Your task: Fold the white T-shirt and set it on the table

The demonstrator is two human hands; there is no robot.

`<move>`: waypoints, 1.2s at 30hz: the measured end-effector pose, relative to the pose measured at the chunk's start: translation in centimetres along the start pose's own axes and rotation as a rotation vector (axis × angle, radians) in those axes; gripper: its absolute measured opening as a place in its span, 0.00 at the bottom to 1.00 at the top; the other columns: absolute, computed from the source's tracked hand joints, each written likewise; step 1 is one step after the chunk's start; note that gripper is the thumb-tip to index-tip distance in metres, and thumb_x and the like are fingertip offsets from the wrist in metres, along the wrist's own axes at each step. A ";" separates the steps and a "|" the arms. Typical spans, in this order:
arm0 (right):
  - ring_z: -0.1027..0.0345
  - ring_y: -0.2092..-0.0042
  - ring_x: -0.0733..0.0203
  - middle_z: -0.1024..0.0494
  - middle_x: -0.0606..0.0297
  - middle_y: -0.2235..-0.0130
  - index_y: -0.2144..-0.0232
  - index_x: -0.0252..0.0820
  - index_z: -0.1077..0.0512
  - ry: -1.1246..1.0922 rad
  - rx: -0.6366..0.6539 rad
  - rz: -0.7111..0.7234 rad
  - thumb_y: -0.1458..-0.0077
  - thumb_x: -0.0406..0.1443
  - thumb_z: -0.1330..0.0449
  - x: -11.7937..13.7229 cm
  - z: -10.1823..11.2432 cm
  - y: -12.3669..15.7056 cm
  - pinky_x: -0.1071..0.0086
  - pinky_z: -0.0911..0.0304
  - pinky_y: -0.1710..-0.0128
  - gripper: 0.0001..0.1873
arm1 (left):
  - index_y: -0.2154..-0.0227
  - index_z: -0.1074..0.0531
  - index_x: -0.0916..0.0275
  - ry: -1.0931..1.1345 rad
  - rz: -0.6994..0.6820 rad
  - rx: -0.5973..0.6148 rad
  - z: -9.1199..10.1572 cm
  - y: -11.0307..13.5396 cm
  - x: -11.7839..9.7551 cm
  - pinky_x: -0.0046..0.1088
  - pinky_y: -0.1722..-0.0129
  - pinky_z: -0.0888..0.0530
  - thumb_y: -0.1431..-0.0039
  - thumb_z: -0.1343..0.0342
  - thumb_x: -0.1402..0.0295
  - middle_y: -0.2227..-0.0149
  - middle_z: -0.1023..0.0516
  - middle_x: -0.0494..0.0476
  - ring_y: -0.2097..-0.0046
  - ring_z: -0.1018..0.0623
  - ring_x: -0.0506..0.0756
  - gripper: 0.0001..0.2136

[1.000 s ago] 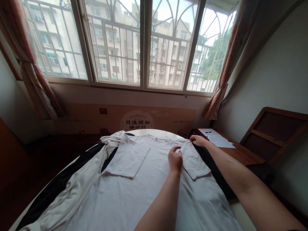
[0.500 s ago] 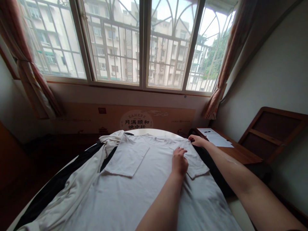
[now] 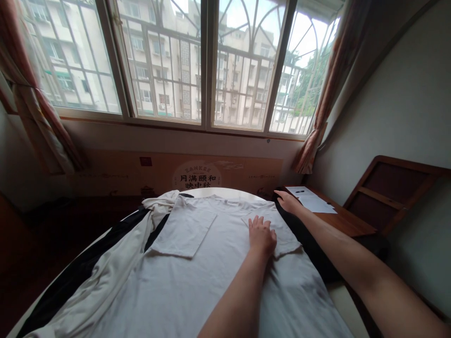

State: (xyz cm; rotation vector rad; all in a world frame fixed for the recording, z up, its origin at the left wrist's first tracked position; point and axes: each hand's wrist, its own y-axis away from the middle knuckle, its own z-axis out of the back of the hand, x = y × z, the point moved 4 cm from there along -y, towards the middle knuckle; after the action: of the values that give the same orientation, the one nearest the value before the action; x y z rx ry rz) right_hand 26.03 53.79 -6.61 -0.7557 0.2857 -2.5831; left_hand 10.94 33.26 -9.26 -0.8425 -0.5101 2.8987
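Observation:
A white T-shirt [image 3: 183, 277] lies spread over a round table, its collar toward the window and both sleeves folded in over the body. My left hand [image 3: 262, 236] rests on the right-side sleeve with its fingers spread, holding nothing. Beside the shirt's far right shoulder is my right hand [image 3: 289, 203], open, its fingers stretched out and a little apart from the fabric. Under and beside the shirt on the right shows black cloth [image 3: 306, 241].
White clothing [image 3: 116, 272] lies crumpled along the left, over more black cloth [image 3: 75, 263]. The table's white rim [image 3: 243, 193] shows at the back. At right stand a wooden chair [image 3: 394, 192] and a wooden surface [image 3: 352, 225] with paper sheets [image 3: 313, 201] and a pen.
My right hand has let go of the shirt's shoulder corner and straightened its fingers. My left hand has flattened and spread its fingers on the sleeve. The view has shifted slightly.

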 end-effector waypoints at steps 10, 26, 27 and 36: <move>0.49 0.30 0.52 0.41 0.53 0.30 0.30 0.36 0.45 -0.107 0.118 0.040 0.34 0.45 0.54 4.5 -4.8 14.8 0.53 0.52 0.30 0.35 | 0.33 0.41 0.71 -0.139 0.021 0.202 -1.7 0.1 0.6 0.49 0.30 0.52 0.32 0.58 0.59 0.29 0.46 0.71 0.27 0.50 0.66 0.30; 0.57 0.27 0.50 0.46 0.55 0.29 0.31 0.35 0.45 0.350 0.247 0.077 0.32 0.45 0.58 7.1 -2.5 24.5 0.49 0.62 0.29 0.33 | 0.30 0.49 0.72 -0.228 0.015 0.275 -0.4 1.5 -0.3 0.49 0.30 0.56 0.30 0.66 0.61 0.27 0.55 0.71 0.26 0.56 0.65 0.30; 0.55 0.28 0.50 0.44 0.54 0.30 0.31 0.35 0.43 0.351 0.222 0.086 0.32 0.43 0.57 7.3 -2.3 24.7 0.49 0.60 0.29 0.32 | 0.30 0.50 0.72 -0.233 0.017 0.301 0.1 1.7 -0.6 0.50 0.30 0.56 0.30 0.66 0.60 0.26 0.56 0.71 0.26 0.56 0.65 0.31; 0.49 0.30 0.42 0.36 0.48 0.33 0.41 0.36 0.28 0.372 -0.045 0.272 0.39 0.31 0.51 10.7 1.2 27.0 0.45 0.52 0.32 0.26 | 0.43 0.26 0.68 -0.266 -0.048 0.813 8.0 6.4 -4.3 0.42 0.45 0.27 0.44 0.41 0.63 0.45 0.22 0.71 0.44 0.23 0.67 0.25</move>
State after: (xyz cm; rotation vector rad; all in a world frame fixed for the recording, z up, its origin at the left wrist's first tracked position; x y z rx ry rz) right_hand 27.85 24.90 -9.03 -0.2229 0.5220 -2.4445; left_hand 10.45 24.20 -2.90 -0.3121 0.6040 2.7672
